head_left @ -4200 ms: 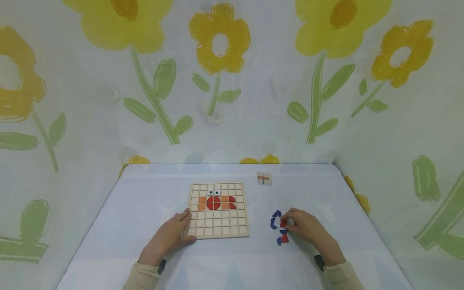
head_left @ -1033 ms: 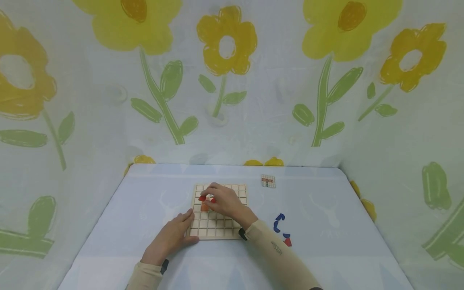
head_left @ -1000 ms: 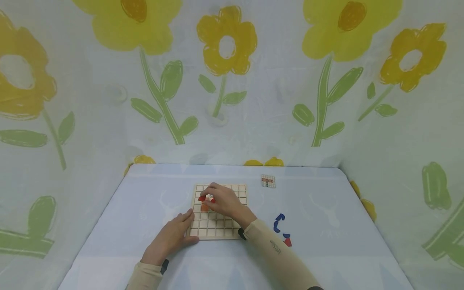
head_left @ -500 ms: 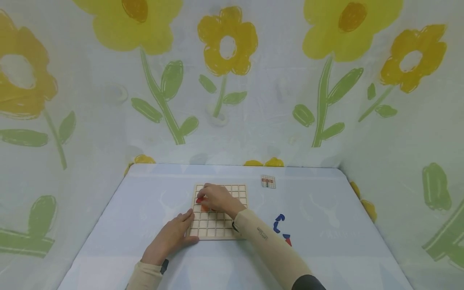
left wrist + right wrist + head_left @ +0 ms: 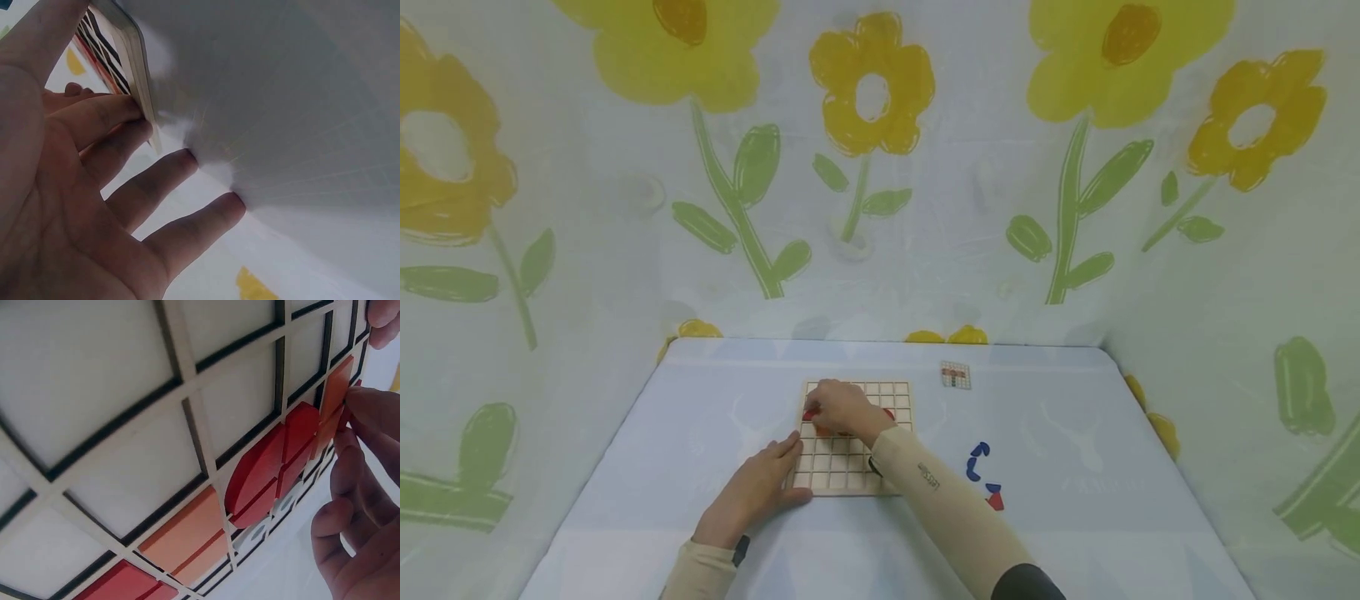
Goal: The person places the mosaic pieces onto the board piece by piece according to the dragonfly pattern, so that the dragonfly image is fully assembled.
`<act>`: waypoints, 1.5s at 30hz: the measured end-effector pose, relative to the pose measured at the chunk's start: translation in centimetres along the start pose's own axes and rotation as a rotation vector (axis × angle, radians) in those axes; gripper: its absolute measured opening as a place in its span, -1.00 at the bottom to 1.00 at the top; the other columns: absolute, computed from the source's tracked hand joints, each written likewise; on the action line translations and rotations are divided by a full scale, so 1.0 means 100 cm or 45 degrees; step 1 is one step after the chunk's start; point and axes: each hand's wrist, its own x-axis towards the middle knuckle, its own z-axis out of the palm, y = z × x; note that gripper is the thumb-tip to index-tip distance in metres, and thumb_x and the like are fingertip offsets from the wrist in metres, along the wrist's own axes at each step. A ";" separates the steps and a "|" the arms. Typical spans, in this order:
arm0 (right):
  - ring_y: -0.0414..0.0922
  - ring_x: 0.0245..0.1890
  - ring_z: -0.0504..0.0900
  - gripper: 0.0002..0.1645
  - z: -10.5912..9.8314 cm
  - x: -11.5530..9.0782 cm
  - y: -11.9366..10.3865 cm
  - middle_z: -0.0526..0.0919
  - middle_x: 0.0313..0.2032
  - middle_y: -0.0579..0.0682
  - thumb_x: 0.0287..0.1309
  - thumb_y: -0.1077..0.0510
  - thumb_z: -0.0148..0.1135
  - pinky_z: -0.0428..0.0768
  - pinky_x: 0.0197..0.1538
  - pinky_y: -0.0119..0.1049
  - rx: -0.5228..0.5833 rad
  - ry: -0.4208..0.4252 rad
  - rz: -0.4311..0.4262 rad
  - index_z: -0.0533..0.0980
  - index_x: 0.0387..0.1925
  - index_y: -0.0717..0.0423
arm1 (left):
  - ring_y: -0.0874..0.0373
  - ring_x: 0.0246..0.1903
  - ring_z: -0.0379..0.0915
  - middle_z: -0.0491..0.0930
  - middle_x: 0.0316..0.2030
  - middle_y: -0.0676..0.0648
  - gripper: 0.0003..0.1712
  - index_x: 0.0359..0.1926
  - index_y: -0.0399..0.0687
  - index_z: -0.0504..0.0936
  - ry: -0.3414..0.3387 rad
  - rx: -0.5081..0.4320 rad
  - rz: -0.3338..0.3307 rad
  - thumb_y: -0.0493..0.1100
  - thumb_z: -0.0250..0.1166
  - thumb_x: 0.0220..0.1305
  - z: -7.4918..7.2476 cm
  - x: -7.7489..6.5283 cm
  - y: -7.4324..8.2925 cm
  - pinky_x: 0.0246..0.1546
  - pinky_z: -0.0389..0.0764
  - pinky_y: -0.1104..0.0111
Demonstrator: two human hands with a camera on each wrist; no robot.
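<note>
Left hand (image 5: 752, 492): fingers extended against board (image 5: 850, 477) edge, likely steadying it. Right hand (image 5: 848, 408): fingers pinch red tile (image 5: 809, 414) at board's left side. Blue pieces (image 5: 973, 471) lie right, probably for reach.

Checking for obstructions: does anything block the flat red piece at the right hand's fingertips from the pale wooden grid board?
Nothing visible does. The right hand pinches the flat red piece near the left edge of the pale wooden grid board; orange squares lie beside it, not between. The spot directly beneath is hidden.
</note>
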 end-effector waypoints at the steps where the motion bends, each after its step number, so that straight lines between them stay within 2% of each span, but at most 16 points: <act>1: -0.30 -0.13 0.56 -0.76 0.000 0.000 0.000 0.66 -0.12 -0.27 0.25 0.04 0.39 0.63 -0.04 -0.36 -0.002 -0.004 0.001 0.74 -0.04 -0.22 | -0.42 0.34 0.26 0.27 0.45 -0.29 -0.03 0.39 -0.38 0.39 0.003 0.002 0.006 0.14 0.49 0.16 0.000 0.000 0.000 0.30 0.41 -0.17; 8: -0.29 -0.14 0.57 -0.77 0.002 -0.001 0.001 0.65 -0.13 -0.25 0.31 0.00 0.32 0.64 -0.08 -0.34 -0.019 0.010 -0.013 0.74 -0.04 -0.20 | -0.45 0.33 0.27 0.27 0.45 -0.32 -0.05 0.38 -0.41 0.39 0.021 0.000 0.033 0.12 0.49 0.16 -0.001 0.000 0.000 0.29 0.41 -0.20; 17: -0.29 -0.19 0.57 -0.80 0.006 -0.002 0.001 0.64 -0.15 -0.23 0.32 0.02 0.32 0.64 -0.08 -0.35 -0.006 0.053 -0.001 0.75 -0.07 -0.18 | -0.42 0.33 0.28 0.29 0.45 -0.29 -0.02 0.38 -0.39 0.40 0.020 0.025 0.023 0.15 0.50 0.14 0.002 0.001 -0.002 0.30 0.42 -0.16; 23: -0.27 -0.27 0.54 -0.82 0.009 -0.002 0.002 0.61 -0.19 -0.24 0.31 0.02 0.32 0.63 -0.16 -0.32 -0.010 0.072 0.005 0.75 -0.10 -0.21 | -0.43 0.32 0.28 0.28 0.45 -0.30 -0.02 0.38 -0.39 0.41 0.007 0.021 0.013 0.16 0.51 0.12 -0.001 0.001 0.001 0.29 0.42 -0.17; 33: -0.29 -0.32 0.48 -0.71 0.014 -0.005 0.001 0.59 -0.14 -0.23 0.32 0.03 0.30 0.61 -0.25 -0.35 0.035 0.098 0.040 0.71 0.04 -0.22 | -0.42 0.34 0.27 0.27 0.46 -0.28 -0.01 0.40 -0.36 0.39 0.003 0.023 -0.005 0.16 0.50 0.14 0.003 0.003 -0.002 0.31 0.41 -0.16; 38: -0.29 -0.33 0.49 -0.68 0.010 -0.013 0.000 0.61 -0.05 -0.20 0.33 0.02 0.28 0.59 -0.26 -0.38 0.075 0.149 0.038 0.69 0.08 -0.22 | -0.43 0.34 0.27 0.27 0.46 -0.28 -0.01 0.40 -0.36 0.39 0.000 0.021 -0.011 0.15 0.51 0.14 0.003 0.004 -0.002 0.31 0.40 -0.18; 41: -0.28 -0.29 0.52 -0.69 0.006 -0.020 -0.002 0.62 0.01 -0.20 0.34 0.01 0.27 0.61 -0.23 -0.37 0.120 0.197 0.033 0.69 0.08 -0.23 | -0.42 0.33 0.27 0.28 0.46 -0.28 -0.01 0.40 -0.35 0.39 0.003 0.024 -0.011 0.16 0.51 0.13 0.003 0.004 -0.001 0.30 0.41 -0.18; 45: -0.24 -0.10 0.62 -0.70 0.000 -0.035 -0.004 0.63 0.07 -0.19 0.35 0.00 0.26 0.67 -0.10 -0.32 0.172 0.261 0.017 0.69 0.07 -0.23 | -0.41 0.35 0.26 0.27 0.46 -0.26 -0.01 0.41 -0.33 0.38 0.000 0.015 -0.022 0.17 0.50 0.13 0.002 0.003 0.000 0.31 0.40 -0.18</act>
